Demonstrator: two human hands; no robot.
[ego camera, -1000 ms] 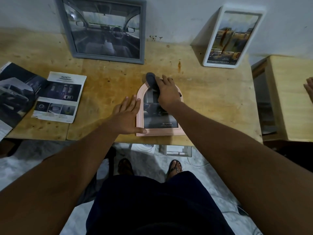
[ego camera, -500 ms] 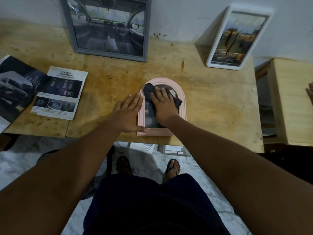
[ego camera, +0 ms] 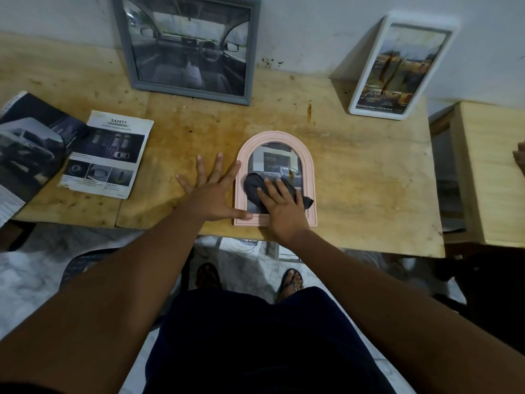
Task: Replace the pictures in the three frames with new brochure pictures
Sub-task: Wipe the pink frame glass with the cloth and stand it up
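Note:
A pink arched frame lies flat near the table's front edge, with a car picture under its glass. My right hand presses a dark cloth onto the lower part of the glass with straight fingers. My left hand lies flat with spread fingers on the table, its thumb and forefinger touching the frame's left side. A grey frame with a car-interior picture leans on the wall at the back. A white frame with a brochure picture leans at the back right.
An open car brochure and a loose "SAFETY" page lie on the wooden table at the left. A second wooden table stands at the right, with another person's hand at its edge. My sandalled feet show below.
My right hand has drawn the cloth from the frame's arched top down to its lower part. The left hand stayed beside the frame. The camera view shifted slightly.

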